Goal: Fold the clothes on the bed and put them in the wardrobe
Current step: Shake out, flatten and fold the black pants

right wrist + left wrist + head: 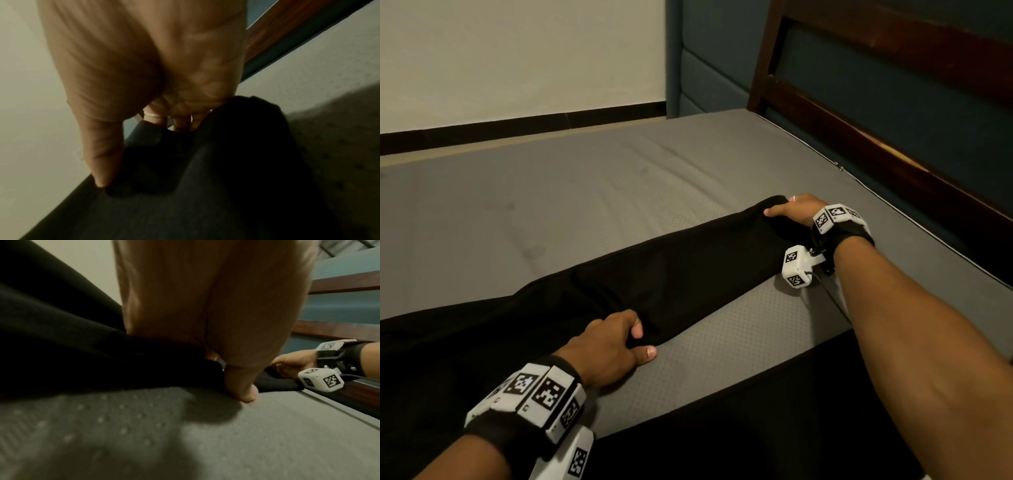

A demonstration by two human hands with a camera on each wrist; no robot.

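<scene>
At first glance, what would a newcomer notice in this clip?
A long black garment stretched across the grey mattress, pinched at each end of one strip. The right hand grips its far end near the wooden headboard; the left hand pinches its near edge. White marker-covered wrist bands stand out.

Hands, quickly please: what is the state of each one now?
Left hand: closed, gripping the near edge of the black garment.
Right hand: closed, pinching the far end of the same garment.
</scene>
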